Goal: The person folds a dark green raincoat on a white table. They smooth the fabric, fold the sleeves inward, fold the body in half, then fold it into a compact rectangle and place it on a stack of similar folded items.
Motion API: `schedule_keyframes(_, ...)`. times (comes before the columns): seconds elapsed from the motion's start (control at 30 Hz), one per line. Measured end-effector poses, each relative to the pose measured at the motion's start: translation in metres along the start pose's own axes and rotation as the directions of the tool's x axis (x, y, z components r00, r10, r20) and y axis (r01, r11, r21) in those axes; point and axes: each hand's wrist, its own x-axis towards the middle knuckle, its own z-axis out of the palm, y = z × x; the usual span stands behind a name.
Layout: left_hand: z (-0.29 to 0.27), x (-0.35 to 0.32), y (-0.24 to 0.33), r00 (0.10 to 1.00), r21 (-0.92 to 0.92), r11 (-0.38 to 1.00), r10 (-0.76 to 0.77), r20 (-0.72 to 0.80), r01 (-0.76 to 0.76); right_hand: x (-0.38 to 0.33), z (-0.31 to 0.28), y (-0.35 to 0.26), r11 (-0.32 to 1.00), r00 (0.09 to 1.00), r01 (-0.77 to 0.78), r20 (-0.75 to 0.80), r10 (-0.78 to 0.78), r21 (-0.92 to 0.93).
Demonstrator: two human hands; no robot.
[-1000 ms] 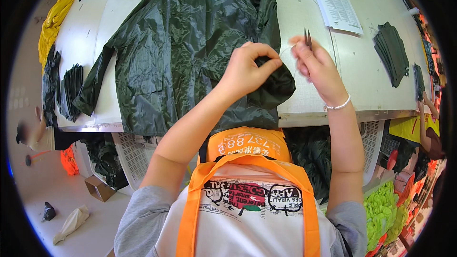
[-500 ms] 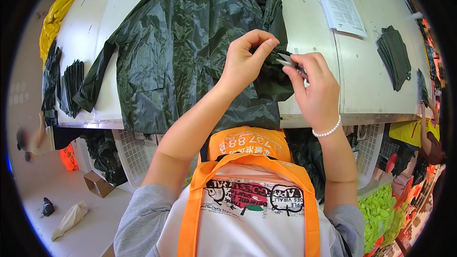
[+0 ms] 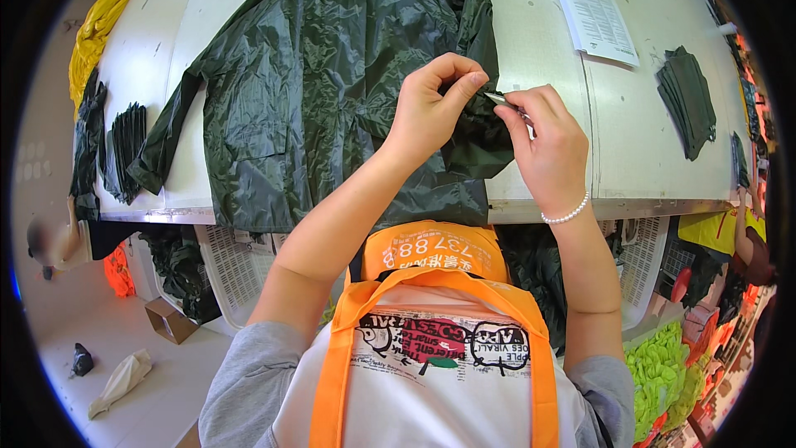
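A dark green, shiny rain jacket [image 3: 298, 91] lies spread on the white table in front of me, one sleeve stretched to the left. Its right sleeve is bunched up near the edge, under my hands. My left hand [image 3: 433, 108] is closed in a pinch on the gathered sleeve, thumb against fingertips; any thread there is too small to make out. Small metal thread snips [image 3: 497, 98] are in my right hand [image 3: 550, 141], blades pointing left at the bunched fabric and close together. Most of their body is hidden by my fingers.
A printed sheet [image 3: 595, 21] and a folded dark green stack [image 3: 686, 101] lie on the right of the table. More dark folded pieces [image 3: 126, 153] and yellow fabric [image 3: 99, 25] are at the left. White plastic baskets [image 3: 228, 270] stand below the table edge. Other people work at both sides.
The snips' blades, spread apart before, have come together. My right hand has shifted slightly; my left keeps its pinch, and the jacket lies as before.
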Motion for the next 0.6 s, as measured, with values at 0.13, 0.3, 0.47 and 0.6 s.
schedule_keyframes(0.13, -0.002, 0.000, -0.001, 0.997, -0.010, 0.999, 0.044, -0.058, -0.044, 0.006, -0.003, 0.000, 0.886, 0.968, -0.153, -0.114, 0.223, 0.438)
schedule_keyframes(0.3, -0.017, -0.009, 0.014, 0.947, 0.232, 0.930, 0.311, -0.086, -0.284, -0.005, 0.004, 0.028, 0.807, 0.898, -0.411, 0.342, 0.277, 0.424)
schedule_keyframes(0.47, -0.102, -0.065, 0.059, 0.897, 0.648, 0.719, -0.078, 0.435, -0.252, -0.012, -0.005, 0.030, 0.939, 0.989, -0.088, -0.084, 0.122, 0.331)
schedule_keyframes(0.6, -0.144, -0.141, 0.008, 0.620, 0.950, 0.035, -0.750, 0.231, -0.311, -0.011, -0.005, 0.023, 0.939, 0.988, 0.056, -0.153, -0.003, 0.340)
